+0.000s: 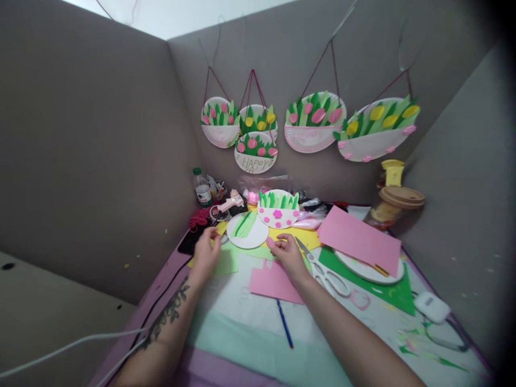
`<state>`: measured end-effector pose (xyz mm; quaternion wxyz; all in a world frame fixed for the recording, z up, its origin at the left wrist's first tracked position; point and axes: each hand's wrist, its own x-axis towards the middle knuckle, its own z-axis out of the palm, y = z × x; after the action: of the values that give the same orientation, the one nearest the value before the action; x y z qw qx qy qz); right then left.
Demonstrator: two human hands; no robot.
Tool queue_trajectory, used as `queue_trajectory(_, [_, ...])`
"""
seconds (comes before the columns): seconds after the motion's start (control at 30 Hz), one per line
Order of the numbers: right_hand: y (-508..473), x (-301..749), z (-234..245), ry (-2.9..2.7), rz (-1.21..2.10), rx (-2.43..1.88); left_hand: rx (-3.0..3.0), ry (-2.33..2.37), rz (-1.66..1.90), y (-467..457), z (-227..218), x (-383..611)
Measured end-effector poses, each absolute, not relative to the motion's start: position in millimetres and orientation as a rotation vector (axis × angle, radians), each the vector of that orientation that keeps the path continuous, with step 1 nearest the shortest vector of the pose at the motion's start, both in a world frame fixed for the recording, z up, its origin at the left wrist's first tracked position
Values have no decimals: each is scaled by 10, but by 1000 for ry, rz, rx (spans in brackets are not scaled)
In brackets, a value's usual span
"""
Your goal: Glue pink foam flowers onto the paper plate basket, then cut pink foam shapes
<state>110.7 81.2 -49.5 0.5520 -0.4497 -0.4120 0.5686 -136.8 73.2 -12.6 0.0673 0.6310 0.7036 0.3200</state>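
Note:
My left hand [205,251] hovers over a light green paper piece [226,262], its fingers curled together; what they hold, if anything, is hidden. My right hand [287,253] rests on the edge of a cut pink paper sheet [269,284] and pinches a small pink paper piece [270,242] at its fingertips. Just beyond both hands lies a white paper plate [258,236] with green paper leaves on it. Behind that plate stands a half-plate basket [278,212] with green leaves and pink flowers. Scissors [327,274] lie right of my right hand.
A blue pen [284,323] lies near my right forearm. A large pink sheet [358,237] covers a plate and a green sheet [393,294] at right. A glue gun [229,203], a bottle [200,187] and a jar [397,201] stand at the back. Several flower plates [314,123] hang on the wall.

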Motion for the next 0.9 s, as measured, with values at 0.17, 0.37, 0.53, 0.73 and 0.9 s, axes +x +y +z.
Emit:
queue_trajectory(0.17, [811, 1098, -559, -987, 1352, -1039, 1856, 1522, 1025, 622, -288, -625])
queue_trajectory(0.37, [816, 1086, -578, -976, 1338, -1030, 1622, 1336, 1059, 717, -424, -320])
queue_trajectory(0.53, [828, 1068, -618, -978, 1361, -1024, 1581, 1340, 1075, 707, -486, -294])
queue_trajectory(0.73, [831, 1076, -618, -923, 1358, -1034, 2044, 2072, 958, 1071, 32, -1254])
queue_trajectory(0.9, [814, 1061, -609, -934, 1379, -1009, 1987, 2345, 647, 1465, 173, -2050])
